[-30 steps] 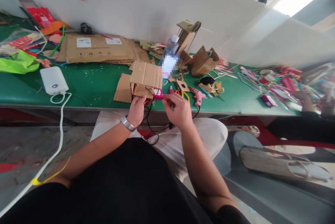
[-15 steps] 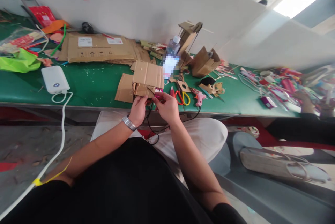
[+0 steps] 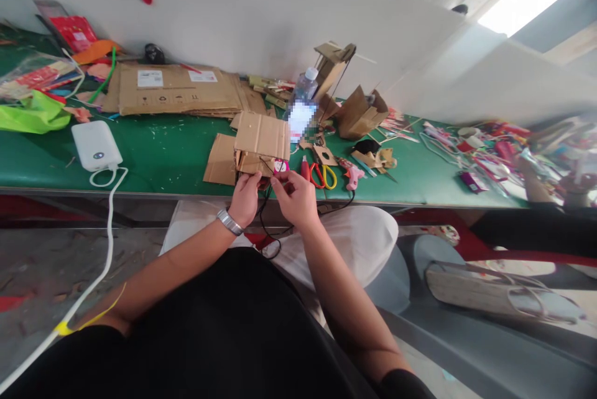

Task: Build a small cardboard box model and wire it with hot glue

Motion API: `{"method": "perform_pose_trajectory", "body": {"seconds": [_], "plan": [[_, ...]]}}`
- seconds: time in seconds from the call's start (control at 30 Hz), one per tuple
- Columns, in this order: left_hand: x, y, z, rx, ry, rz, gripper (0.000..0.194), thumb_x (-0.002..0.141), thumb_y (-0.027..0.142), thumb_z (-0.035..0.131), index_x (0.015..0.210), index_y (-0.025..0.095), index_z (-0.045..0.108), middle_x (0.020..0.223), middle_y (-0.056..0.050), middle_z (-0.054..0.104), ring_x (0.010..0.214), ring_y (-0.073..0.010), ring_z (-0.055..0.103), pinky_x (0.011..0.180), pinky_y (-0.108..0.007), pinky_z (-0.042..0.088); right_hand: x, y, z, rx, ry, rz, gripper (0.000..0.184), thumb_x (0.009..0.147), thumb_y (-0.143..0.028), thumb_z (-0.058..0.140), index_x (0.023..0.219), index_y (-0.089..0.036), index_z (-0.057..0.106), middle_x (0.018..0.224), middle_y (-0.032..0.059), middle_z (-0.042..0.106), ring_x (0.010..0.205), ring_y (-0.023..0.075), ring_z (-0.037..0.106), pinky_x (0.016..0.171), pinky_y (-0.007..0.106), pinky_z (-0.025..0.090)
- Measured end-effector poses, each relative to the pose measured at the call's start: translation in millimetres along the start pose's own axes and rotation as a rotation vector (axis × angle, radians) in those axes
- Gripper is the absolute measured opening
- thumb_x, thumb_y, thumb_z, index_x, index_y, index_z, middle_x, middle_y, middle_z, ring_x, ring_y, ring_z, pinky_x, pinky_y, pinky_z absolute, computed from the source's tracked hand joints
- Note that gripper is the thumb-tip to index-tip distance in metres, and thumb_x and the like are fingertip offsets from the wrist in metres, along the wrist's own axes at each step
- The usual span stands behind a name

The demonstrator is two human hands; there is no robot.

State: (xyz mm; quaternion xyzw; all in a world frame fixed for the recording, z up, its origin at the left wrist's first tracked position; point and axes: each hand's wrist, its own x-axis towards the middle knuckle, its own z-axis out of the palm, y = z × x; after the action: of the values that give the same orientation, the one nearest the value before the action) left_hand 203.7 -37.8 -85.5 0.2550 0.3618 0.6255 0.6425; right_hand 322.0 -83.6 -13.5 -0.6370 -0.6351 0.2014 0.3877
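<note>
A small cardboard box [image 3: 261,133] with a corrugated flap on top sits near the front edge of the green table. The fingers of my left hand [image 3: 244,199] are closed on its lower front edge. My right hand [image 3: 297,199] is at the box's front right corner, thumb and fingertips pinched together; what lies between them is too small to make out. Just behind those fingers shows a pink piece with a white face-like print [image 3: 280,165]. Thin dark cord hangs below the box, between my hands.
Right of my hands lie scissors [image 3: 329,178] with red and yellow handles and a pink glue gun [image 3: 353,176]. A bottle [image 3: 307,83] and a lit phone [image 3: 301,118] stand behind. Flattened cardboard [image 3: 181,93] and a white power bank [image 3: 96,145] are left. Another person's hands work at far right.
My right hand has moved left from beside the pink piece to the box's front corner, close to my left hand, uncovering the scissors. My left hand keeps its hold on the box.
</note>
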Motion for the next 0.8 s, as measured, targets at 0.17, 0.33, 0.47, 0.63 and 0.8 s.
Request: {"method": "perform_pose_trajectory", "body": {"seconds": [0.17,0.33,0.47,0.63,0.8], "plan": [[-4.5,-0.2,2.3,0.06,-0.019,0.017,0.027,0.09,0.033,0.073,0.071,0.021,0.058,0.08,0.0,0.067,0.082,-0.0149,0.064,0.084,-0.029,0.053,-1.1,-7.4,-5.5,-0.159,-0.037,-0.126,0.037,0.1,-0.037,0.062,0.132,-0.022,0.073,0.081,0.0037,0.074,0.068,0.0189,0.066,0.071,0.03,0.052],[-11.1,5.3,0.3,0.21,-0.051,0.071,0.02,0.092,0.028,0.074,0.075,0.02,0.066,0.082,-0.005,0.067,0.086,-0.0195,0.062,0.087,-0.033,0.052,6.0,-17.5,-4.4,-0.39,-0.133,-0.085,0.053,0.102,-0.046,0.062,0.149,-0.022,0.065,0.079,0.0073,0.074,0.073,0.0265,0.072,0.072,0.035,0.053],[-11.9,12.0,-4.8,0.368,-0.091,0.133,0.019,0.086,0.019,0.079,0.071,0.021,0.067,0.079,-0.006,0.063,0.086,-0.0214,0.058,0.095,-0.034,0.05,11.8,-26.8,-2.3,-0.502,-0.169,-0.08,0.051,0.106,-0.048,0.056,0.148,-0.02,0.066,0.085,0.0126,0.078,0.079,0.0311,0.075,0.074,0.038,0.053],[-11.3,12.6,-7.7,0.495,-0.128,0.181,0.017,0.089,0.017,0.073,0.074,0.022,0.066,0.078,-0.005,0.061,0.086,-0.022,0.055,0.1,-0.036,0.048,16.7,-37.8,-2.4,-0.581,-0.237,-0.047,0.045,0.107,-0.039,0.051,0.146,-0.02,0.065,0.088,0.0108,0.081,0.084,0.0293,0.077,0.075,0.034,0.052],[-12.7,11.3,-6.2,0.505,-0.18,0.175,0.025,0.1,0.021,0.057,0.076,0.021,0.063,0.083,-0.008,0.067,0.089,-0.0224,0.059,0.094,-0.036,0.052,21.2,-44.8,-4.6,-0.613,-0.287,-0.021,0.046,0.108,-0.039,0.046,0.147,-0.022,0.063,0.097,0.0097,0.083,0.095,0.0286,0.079,0.082,0.033,0.054]]}}
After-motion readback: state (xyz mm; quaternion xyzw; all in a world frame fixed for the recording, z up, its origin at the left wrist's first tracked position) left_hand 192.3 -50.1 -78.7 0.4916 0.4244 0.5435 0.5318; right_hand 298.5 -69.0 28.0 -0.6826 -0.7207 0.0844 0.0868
